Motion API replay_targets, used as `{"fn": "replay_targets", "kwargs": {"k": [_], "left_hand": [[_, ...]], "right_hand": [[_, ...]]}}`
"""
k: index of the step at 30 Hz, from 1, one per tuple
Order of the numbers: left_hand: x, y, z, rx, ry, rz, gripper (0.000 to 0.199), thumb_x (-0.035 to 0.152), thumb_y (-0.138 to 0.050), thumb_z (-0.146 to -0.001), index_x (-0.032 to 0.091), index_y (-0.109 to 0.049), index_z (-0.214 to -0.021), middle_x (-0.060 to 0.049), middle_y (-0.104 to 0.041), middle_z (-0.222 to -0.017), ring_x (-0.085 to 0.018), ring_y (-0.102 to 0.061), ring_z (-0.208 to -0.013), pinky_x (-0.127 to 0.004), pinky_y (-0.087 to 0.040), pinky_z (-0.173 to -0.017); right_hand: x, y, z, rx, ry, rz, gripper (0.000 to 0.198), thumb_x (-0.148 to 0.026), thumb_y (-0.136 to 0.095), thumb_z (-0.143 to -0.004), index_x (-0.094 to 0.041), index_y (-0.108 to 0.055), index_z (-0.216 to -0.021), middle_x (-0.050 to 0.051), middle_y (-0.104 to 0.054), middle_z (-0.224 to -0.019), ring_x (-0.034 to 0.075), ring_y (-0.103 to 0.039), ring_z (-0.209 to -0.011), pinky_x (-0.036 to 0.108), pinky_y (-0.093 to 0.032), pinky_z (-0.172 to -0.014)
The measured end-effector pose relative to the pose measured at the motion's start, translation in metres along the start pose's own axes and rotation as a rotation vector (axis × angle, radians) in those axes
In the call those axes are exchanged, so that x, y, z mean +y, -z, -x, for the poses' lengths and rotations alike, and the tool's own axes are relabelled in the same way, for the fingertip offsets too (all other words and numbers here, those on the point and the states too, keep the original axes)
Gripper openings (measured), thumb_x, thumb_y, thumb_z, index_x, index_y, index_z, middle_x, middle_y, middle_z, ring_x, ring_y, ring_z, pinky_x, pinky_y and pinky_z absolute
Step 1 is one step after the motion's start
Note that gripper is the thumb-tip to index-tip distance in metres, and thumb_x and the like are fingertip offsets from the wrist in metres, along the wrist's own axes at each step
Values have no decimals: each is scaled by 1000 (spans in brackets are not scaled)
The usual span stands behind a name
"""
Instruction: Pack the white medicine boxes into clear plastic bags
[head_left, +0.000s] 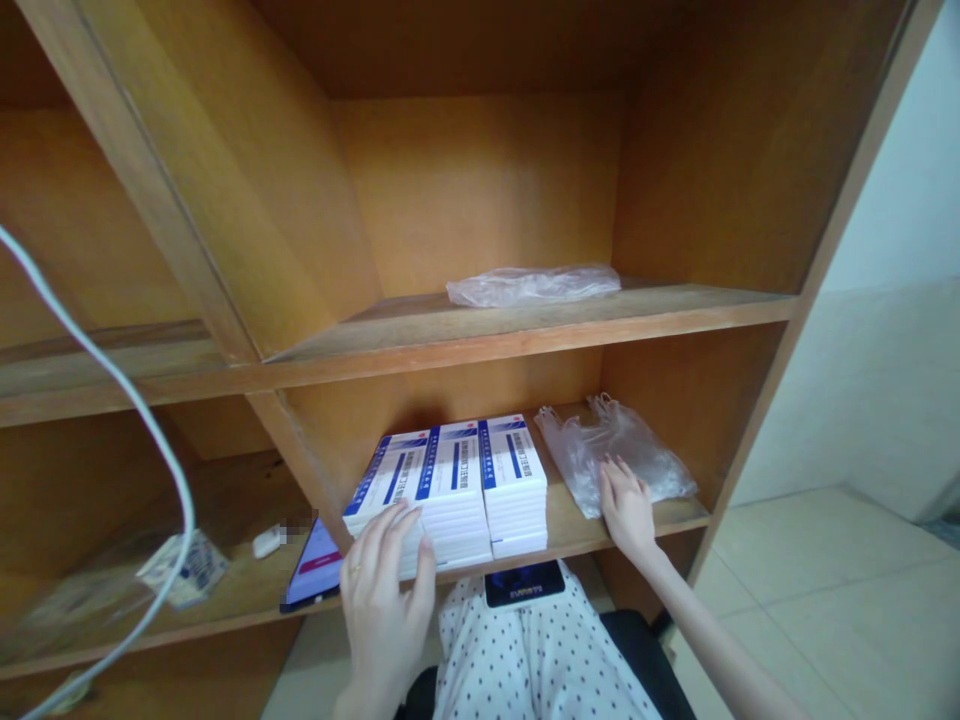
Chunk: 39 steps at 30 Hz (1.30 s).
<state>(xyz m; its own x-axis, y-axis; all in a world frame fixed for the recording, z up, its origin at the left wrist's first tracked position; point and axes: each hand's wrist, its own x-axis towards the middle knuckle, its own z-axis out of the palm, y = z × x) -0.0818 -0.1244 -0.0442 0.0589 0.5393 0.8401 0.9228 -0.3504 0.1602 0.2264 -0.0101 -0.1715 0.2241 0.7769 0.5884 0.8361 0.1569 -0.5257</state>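
1. White-and-blue printed paper booklets (or perhaps thin boxes — I cannot tell which) (450,465) stand in three neat stacks, side by side, near the front edge of a brown wooden lower shelf (566,505). The right-hand stack sits slightly askew from the other two.

2. The left hand (386,580) is at the near corner of the left-hand stack, half open, with its fingers bent and its thumb apart from them. Its fingertips overlap the stack's edge; whether they grip anything, I cannot tell.

3. The right hand (628,510) lies over a clear, crumpled plastic bag with loop handles (645,440), just right of the stacks. Its fingers are close together and gently curved — whether they pinch the film is unclear.

4. Another clear plastic bag, flattened and wrinkled (532,286), lies on the wooden upper shelf (420,340).

5. Left of the wooden divider (300,450) are a device with a lit purple screen (319,570), a small white object (266,542) and a small patterned white carton (187,572), with a white cable (142,410) hanging in front.

6. A black rectangular device (525,584) rests on white, dark-dotted clothing (502,660) below the shelf.
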Motion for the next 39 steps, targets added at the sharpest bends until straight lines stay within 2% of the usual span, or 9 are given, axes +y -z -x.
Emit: {"fn": "replay_targets", "kwargs": {"k": [6, 9, 13, 19, 24, 28, 31, 35, 39], "left_hand": [[12, -10, 11, -18, -89, 55, 28, 17, -52, -83, 19, -56, -111, -10, -58, -118, -26, -50, -114, -42, -36, -95], [30, -18, 18, -69, -123, 199, 32, 11, -52, -82, 18, -53, -113, -10, -56, -119, -24, -49, -115, -41, -37, -98], [59, -26, 9, -266, -115, 392, 34, 13, -50, -85, 21, -50, -118, -9, -54, -123, -22, -46, -119, -42, -38, -100], [87, -33, -20, -501, 166, 685, 49, 23, -52, -85, 25, -39, -132, -8, -43, -136, -22, -46, -120, -43, -39, -103], [76, -28, -19, -464, 409, 852, 52, 8, -48, -78, 27, -47, -126, -4, -53, -127, -17, -57, -101, -37, -45, -93], [60, -14, -16, -302, 666, 1002, 27, 21, -56, -80, 22, -59, -107, -4, -62, -111, -17, -59, -97, -28, -48, -82], [53, -9, -19, -240, 864, 1132, 23, 29, -61, -78, 19, -62, -98, -4, -65, -102, -14, -62, -85, -23, -49, -71], [56, -11, -17, -166, 990, 1261, 24, 32, -62, -77, 19, -63, -98, -2, -66, -98, -12, -62, -78, -21, -50, -69], [65, -12, -11, -211, 978, 1277, 23, 32, -61, -78, 19, -60, -98, -1, -66, -92, -9, -61, -69, -20, -48, -65]], "right_hand": [[-14, 25, 16, 193, 78, -280, 34, -30, -38, -94, -17, -60, -116, 11, -57, -125, 24, -50, -118, 44, -35, -98], [-30, 43, 32, 168, 165, -336, 27, -25, -44, -92, -19, -62, -111, 10, -58, -123, 24, -52, -114, 44, -37, -96], [-56, 63, 52, 58, 293, -407, 26, -18, -48, -90, -22, -61, -112, 9, -58, -122, 23, -53, -111, 42, -40, -93], [-97, 83, 67, -72, 535, -446, 38, -11, -48, -88, -24, -53, -124, 7, -54, -128, 22, -49, -116, 41, -42, -93], [-110, 93, 69, -252, 700, -447, 36, -19, -51, -88, -24, -54, -123, 7, -51, -131, 23, -49, -118, 44, -41, -94], [-105, 98, 56, -190, 536, -558, 32, -21, -50, -89, -26, -56, -120, 5, -58, -120, 21, -52, -113, 43, -41, -95], [-104, 101, 42, -132, 412, -539, 27, -25, -58, -85, -25, -60, -111, 5, -60, -113, 20, -53, -108, 42, -41, -93], [-109, 102, 36, -409, 418, -529, 26, -36, -65, -79, -26, -63, -103, 2, -62, -104, 19, -55, -99, 40, -43, -90], [-105, 95, 47, -700, 293, -579, 59, -38, -71, -72, -25, -50, -125, 4, -61, -103, 14, -55, -77, 33, -49, -74]]}}
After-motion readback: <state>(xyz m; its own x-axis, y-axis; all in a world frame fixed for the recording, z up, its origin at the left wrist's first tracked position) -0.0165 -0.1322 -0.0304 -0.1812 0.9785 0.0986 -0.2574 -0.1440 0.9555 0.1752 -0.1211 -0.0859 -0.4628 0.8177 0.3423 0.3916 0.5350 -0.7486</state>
